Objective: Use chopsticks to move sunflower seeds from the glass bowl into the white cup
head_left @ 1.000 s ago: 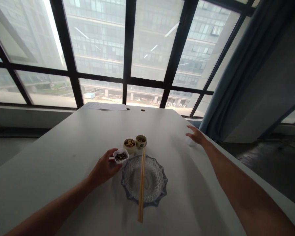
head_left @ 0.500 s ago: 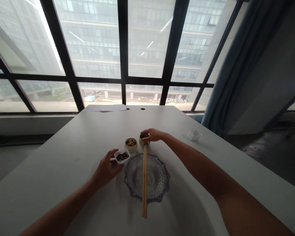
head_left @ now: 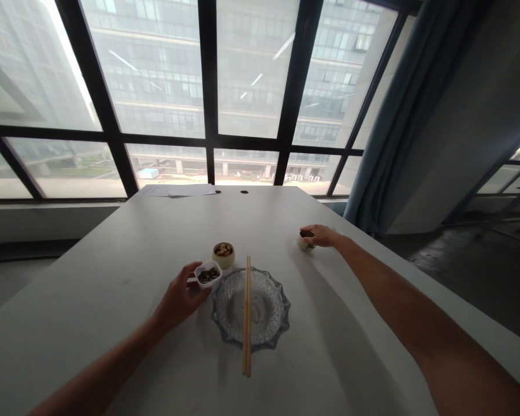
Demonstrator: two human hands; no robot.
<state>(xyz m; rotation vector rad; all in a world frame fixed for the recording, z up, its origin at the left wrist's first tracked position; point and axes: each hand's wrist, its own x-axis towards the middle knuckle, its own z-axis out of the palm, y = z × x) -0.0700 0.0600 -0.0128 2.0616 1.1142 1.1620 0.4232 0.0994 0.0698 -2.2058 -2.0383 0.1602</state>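
Observation:
My left hand point(head_left: 178, 298) grips a small white square dish of dark seeds point(head_left: 207, 274) on the table, just left of a clear glass plate point(head_left: 274, 312). A pair of wooden chopsticks point(head_left: 247, 315) lies across that plate. My right hand point(head_left: 323, 235) reaches out to the right and is closed on a small round cup with a dark mark point(head_left: 305, 241), which rests on or just above the table. A cream bowl of nuts point(head_left: 223, 253) stands behind the white dish.
The white table point(head_left: 112, 277) runs back to a large window with black frames. Sheets of paper point(head_left: 177, 190) lie at its far edge beside two cable holes. A blue-grey curtain point(head_left: 394, 115) hangs at the right, past the table's right edge.
My right hand left a white dish at the far right, came back, took the small round cup beside the bowl of nuts and carried it to the right. The left hand stayed put.

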